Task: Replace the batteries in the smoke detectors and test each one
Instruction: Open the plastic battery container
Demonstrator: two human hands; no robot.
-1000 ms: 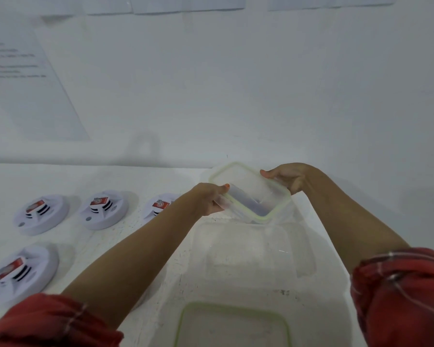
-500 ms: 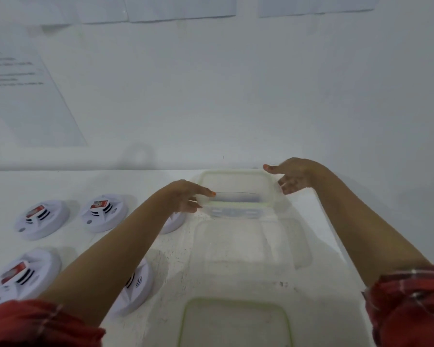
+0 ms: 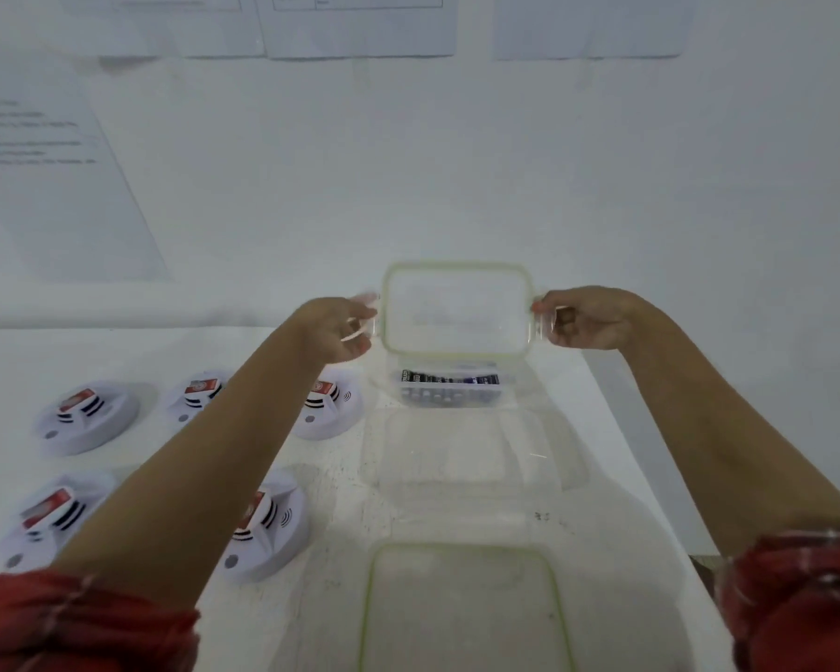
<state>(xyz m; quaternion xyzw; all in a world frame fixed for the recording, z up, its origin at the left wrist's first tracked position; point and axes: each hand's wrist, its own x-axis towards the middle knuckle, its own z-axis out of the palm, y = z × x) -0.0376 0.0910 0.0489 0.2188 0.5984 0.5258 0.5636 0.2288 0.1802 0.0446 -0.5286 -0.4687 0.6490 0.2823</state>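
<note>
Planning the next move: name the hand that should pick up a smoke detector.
Left, probably. The left hand holds the lid close to the nearest smoke detector; the right hand is across the battery box, farther away.

White bench [image 3: 15, 351], surface scuffed and speckled toward 6 o'clock. Empty clear tub [image 3: 457, 468] sits just below centre, side flaps folded out. Green-rimmed lid [image 3: 461, 613] lies flat at 6 o'clock, near the tub, cut off by the frame's lower edge. Wall behind: printed sheet [image 3: 44, 186] at 10 o'clock, text too blurred to read; row of sheets [image 3: 360, 26] at 12 o'clock.
</note>
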